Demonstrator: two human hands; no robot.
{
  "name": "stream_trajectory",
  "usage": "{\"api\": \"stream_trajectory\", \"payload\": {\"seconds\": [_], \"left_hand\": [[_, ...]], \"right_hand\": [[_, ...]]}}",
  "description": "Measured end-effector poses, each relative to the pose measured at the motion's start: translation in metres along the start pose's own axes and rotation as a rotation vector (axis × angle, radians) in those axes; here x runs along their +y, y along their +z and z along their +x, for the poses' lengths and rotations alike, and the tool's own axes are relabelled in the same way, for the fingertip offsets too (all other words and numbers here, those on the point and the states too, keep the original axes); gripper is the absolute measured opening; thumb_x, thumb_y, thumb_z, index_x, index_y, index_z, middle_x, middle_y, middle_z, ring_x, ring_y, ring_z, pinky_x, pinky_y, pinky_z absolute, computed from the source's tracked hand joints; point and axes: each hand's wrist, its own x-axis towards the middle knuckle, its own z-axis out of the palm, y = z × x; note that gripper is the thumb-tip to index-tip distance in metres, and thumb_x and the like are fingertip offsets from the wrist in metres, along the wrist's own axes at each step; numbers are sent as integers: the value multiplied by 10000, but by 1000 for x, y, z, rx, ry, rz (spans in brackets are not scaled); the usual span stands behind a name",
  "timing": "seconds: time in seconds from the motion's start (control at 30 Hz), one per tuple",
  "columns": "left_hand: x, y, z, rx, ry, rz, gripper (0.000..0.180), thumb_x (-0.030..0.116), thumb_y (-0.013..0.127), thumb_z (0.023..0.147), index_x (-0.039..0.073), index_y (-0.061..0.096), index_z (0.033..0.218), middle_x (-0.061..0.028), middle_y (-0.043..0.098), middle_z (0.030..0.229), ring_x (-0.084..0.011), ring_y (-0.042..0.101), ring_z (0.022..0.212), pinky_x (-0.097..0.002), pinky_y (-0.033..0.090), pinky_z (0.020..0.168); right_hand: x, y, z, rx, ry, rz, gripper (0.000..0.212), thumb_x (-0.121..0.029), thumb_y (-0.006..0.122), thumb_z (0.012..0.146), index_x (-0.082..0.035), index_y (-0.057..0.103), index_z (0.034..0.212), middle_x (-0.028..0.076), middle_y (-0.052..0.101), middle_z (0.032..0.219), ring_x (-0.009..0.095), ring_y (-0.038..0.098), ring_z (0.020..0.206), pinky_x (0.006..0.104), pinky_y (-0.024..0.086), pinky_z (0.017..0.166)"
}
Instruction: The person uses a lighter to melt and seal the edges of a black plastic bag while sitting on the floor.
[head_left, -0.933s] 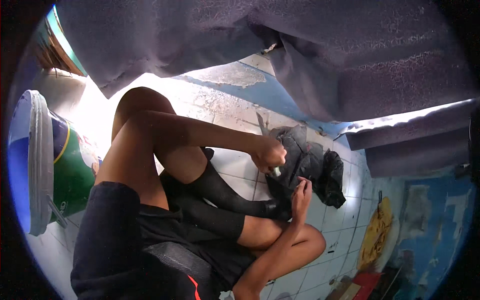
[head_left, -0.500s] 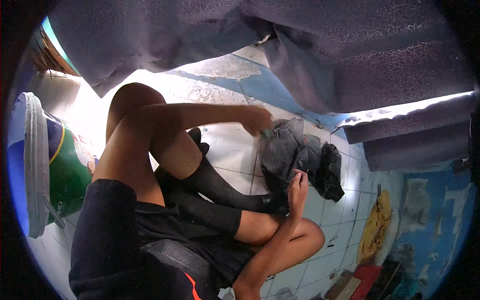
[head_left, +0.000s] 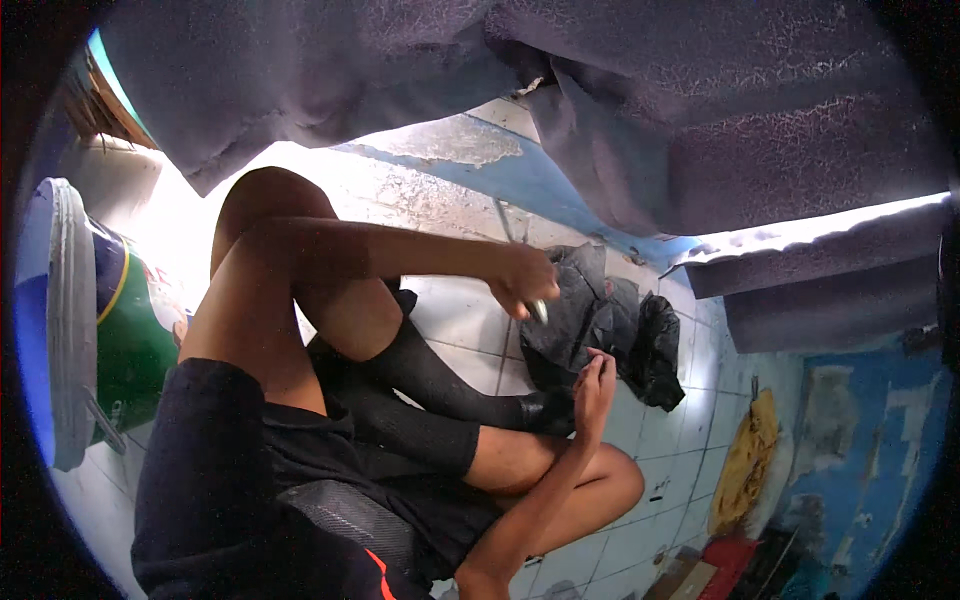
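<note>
My left hand (head_left: 525, 280) hangs over a crumpled black plastic bag (head_left: 570, 335) on the tiled floor. Its fingers are closed around a small pale, shiny object (head_left: 540, 311) whose kind I cannot make out. My right hand (head_left: 596, 385) is raised beside my bent right knee, close to the bag's near side. The thumb and fingers of that hand are pressed together; whatever they hold, if anything, is too small to tell. A darker bunched part of the bag (head_left: 660, 355) lies further right.
A green and white bucket (head_left: 140, 340) stands at the left by my leg. Dark grey cloth (head_left: 760, 110) hangs across the top. A yellow cloth (head_left: 745, 470) lies at the right near a worn blue wall (head_left: 870, 440), with a red object (head_left: 728, 560) below it.
My left hand has turned and dropped slightly, bringing the pale object into clearer view. The right hand has shifted slightly lower, its fingers still together.
</note>
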Motion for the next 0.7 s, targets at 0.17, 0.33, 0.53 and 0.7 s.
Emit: {"api": "stream_trajectory", "payload": {"seconds": [0.17, 0.33, 0.53, 0.7], "left_hand": [[-46, 20, -13, 207, 108, 31, 313, 268, 708, 592, 66, 636, 821, -172, 635, 788, -353, 639, 761, -475, 512, 669], [8, 6, 2, 110, 34, 35, 321, 286, 704, 591, 58, 622, 802, -163, 622, 746, -363, 639, 773, -475, 516, 679], [-45, 0, -19, -142, -107, 145, 256, 229, 699, 604, 46, 644, 775, -171, 640, 733, -355, 651, 758, -467, 520, 673], [-23, 12, -7, 92, 56, 28, 245, 226, 697, 607, 49, 634, 764, -177, 635, 752, -362, 648, 778, -472, 526, 691]], "right_hand": [[21, 6, 10, 27, -155, -84, 279, -281, 408, 1013, -35, 527, 1072, -52, 411, 639, 31, 375, 494, 210, 331, 440], [10, 1, 3, -4, 2, 29, 272, -280, 408, 1012, -46, 530, 1080, -29, 430, 669, 38, 387, 513, 206, 349, 464], [19, 8, 5, 3, -111, -39, 290, -278, 402, 1013, -28, 535, 1072, -36, 424, 647, 38, 371, 485, 211, 342, 452], [13, 5, 11, 37, -88, -103, 291, -275, 398, 1014, -25, 533, 1080, -35, 420, 648, 38, 373, 490, 212, 335, 447]]}}
